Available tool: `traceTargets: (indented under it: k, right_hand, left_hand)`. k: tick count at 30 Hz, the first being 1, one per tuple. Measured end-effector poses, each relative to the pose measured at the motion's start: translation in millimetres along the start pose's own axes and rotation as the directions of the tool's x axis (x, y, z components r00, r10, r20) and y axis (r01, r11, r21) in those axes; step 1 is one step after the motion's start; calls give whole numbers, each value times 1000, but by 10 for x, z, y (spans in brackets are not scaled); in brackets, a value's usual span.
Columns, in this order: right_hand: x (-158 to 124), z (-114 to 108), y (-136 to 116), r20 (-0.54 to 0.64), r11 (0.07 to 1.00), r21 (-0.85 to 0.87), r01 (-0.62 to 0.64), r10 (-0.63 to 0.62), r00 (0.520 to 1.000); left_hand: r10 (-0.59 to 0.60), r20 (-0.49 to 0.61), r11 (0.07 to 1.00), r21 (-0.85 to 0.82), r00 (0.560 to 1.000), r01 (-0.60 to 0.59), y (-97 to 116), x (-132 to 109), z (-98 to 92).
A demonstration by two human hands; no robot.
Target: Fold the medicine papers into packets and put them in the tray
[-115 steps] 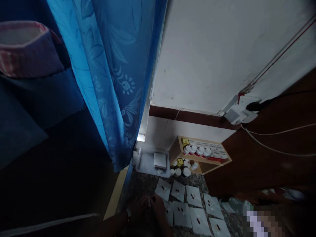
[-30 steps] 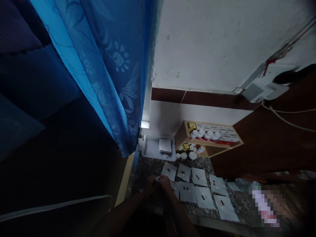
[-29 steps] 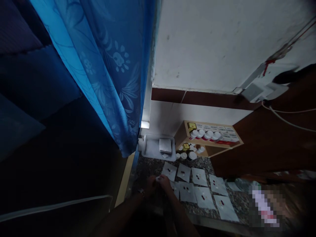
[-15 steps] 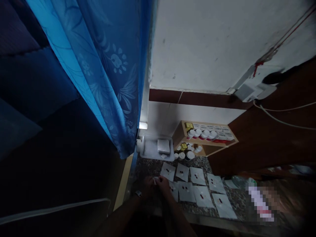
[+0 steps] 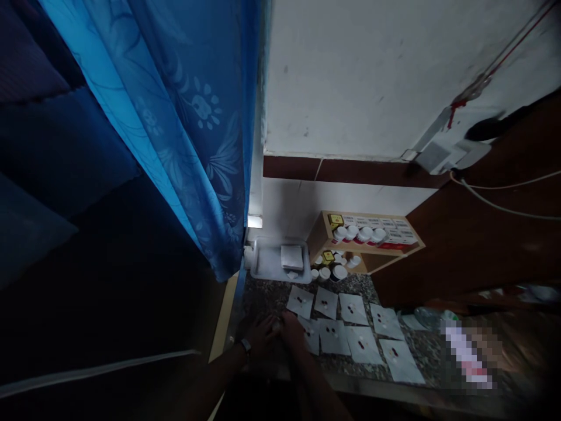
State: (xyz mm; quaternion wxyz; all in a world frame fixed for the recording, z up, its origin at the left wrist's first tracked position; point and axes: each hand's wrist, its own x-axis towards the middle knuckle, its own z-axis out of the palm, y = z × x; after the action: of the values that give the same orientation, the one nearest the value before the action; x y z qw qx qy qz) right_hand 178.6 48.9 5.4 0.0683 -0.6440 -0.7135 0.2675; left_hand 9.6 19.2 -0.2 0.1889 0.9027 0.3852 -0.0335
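My left hand (image 5: pixel 262 334), with a watch on its wrist, is low over the speckled counter (image 5: pixel 258 298). Close beside it is my right hand (image 5: pixel 291 328). A small whitish piece of folded paper (image 5: pixel 276 325) shows between the two sets of fingers, which close around it; dim light hides the exact grip. Just right of my hands, several white paper squares (image 5: pixel 363 346) lie in two rows, each with a few dark red and pale pills on it. My right hand overlaps the edge of the nearest square (image 5: pixel 310 334).
Behind the papers stands a wooden shelf (image 5: pixel 372 248) with white bottles and boxes. Left of it, a pale tray (image 5: pixel 267 266) holds a stack of white paper (image 5: pixel 291 257). A blue curtain (image 5: pixel 205 146) hangs at the left, and a clear plastic bottle (image 5: pixel 427 317) lies at right.
My hands have shifted slightly lower, and the left fingers have spread a little around the whitish paper, of which less shows. The view has tilted slightly; the pill papers stay in place.
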Motion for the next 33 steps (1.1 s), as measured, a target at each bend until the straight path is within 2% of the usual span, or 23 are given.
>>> traceTargets:
  k: [9, 15, 18, 23, 29, 33]
  right_hand:
    - [-32, 45, 62, -22, 995, -42, 85, -86, 996]
    - [-29, 51, 103, -19, 990, -41, 137, -137, 990]
    - [-24, 44, 77, -32, 995, -20, 101, -102, 994]
    - [6, 22, 9, -69, 998, -5, -65, 64, 996]
    - [10, 42, 44, -84, 1000, -28, 8, -10, 996]
    - [-41, 98, 71, -111, 997, -68, 40, -48, 993]
  left_hand:
    - [-69, 43, 998, 7, 997, 68, 48, -24, -6]
    - [-68, 65, 997, -43, 996, 71, 64, 29, -118]
    - [-94, 113, 992, -77, 989, 103, 90, 45, -189]
    - [-95, 117, 990, -89, 989, 106, 115, 84, -259]
    - [-91, 92, 988, -118, 992, 102, 104, 117, -330]
    - [-144, 114, 981, -115, 983, 157, 134, 123, -253]
